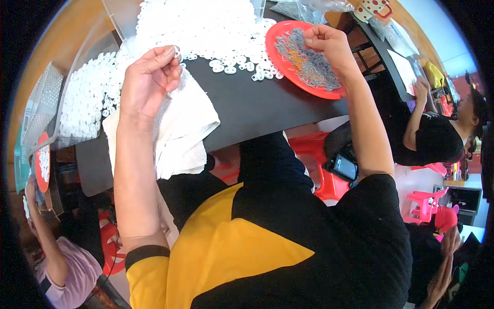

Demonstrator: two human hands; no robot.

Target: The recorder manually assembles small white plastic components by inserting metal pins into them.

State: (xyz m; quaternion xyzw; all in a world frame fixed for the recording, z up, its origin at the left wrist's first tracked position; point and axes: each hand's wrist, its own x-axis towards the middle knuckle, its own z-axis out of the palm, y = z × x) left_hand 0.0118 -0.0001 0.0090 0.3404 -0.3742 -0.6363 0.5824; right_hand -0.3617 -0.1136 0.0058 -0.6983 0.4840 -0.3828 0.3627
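Observation:
My left hand [153,77] is raised over the near left of the table. Its thumb and forefinger pinch a small white plastic ring piece [176,51], while the other fingers curl loosely. My right hand [329,47] hovers at the right side of a red plate [329,93], fingertips pressed together; what they hold, if anything, is too small to make out. Heaped on that plate are thin grey pieces [314,67] with some orange ones among them. Beyond both hands spreads a large pile of small white oval plastic pieces [195,26], several lying loose near the plate.
A white cloth [182,121] drapes over the near edge of the dark table [242,98]. More white pieces fill a clear bin [85,100] at left. Clear plastic bags [303,9] lie beyond the plate. Other people work at left and right, near a red stool [324,180].

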